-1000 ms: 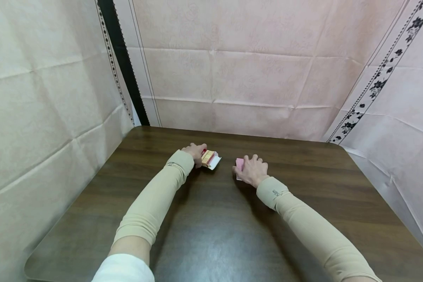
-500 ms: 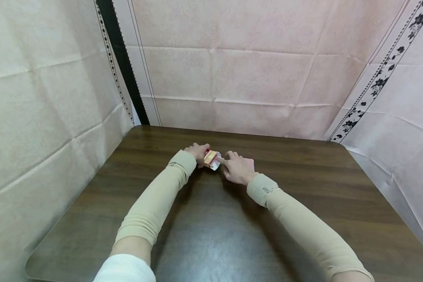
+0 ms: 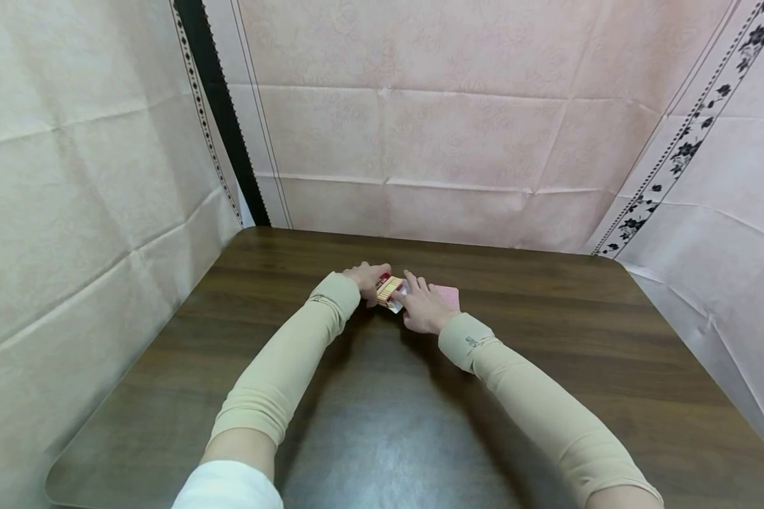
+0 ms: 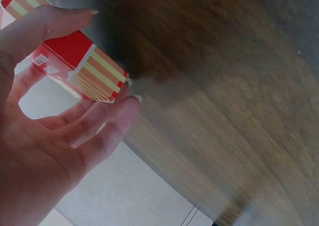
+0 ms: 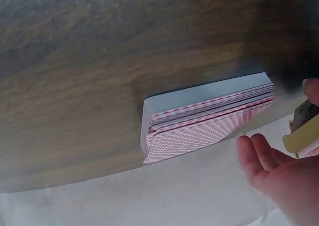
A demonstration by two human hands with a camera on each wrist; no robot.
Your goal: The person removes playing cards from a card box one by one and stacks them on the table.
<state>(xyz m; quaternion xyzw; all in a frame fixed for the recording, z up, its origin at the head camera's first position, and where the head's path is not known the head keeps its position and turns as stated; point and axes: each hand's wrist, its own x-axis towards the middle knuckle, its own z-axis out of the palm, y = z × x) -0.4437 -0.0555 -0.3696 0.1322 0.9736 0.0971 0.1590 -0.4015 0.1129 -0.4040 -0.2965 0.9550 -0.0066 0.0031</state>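
Observation:
A red and yellow striped playing-card box (image 3: 389,290) is held by my left hand (image 3: 363,278) close over the table. In the left wrist view, thumb and fingers lie on either side of the card box (image 4: 70,54). My right hand (image 3: 423,309) has its thumb and forefinger at the box's white flap end. At the right edge of the right wrist view, the box's yellow end (image 5: 305,135) sits between that thumb and the fingers. Just beyond the right hand, a deck of pink-backed playing cards (image 3: 448,297) lies on the table, its edges slightly fanned (image 5: 204,123).
The brown wooden table (image 3: 369,396) has rounded corners. Pale creased cloth (image 3: 452,141) hangs behind its far edge, and more cloth hangs at the left (image 3: 89,212) and right (image 3: 726,233) sides.
My right hand has left the deck and moved left to the box's flap end. The deck now shows to the right of that hand. My left hand and the box have shifted slightly right.

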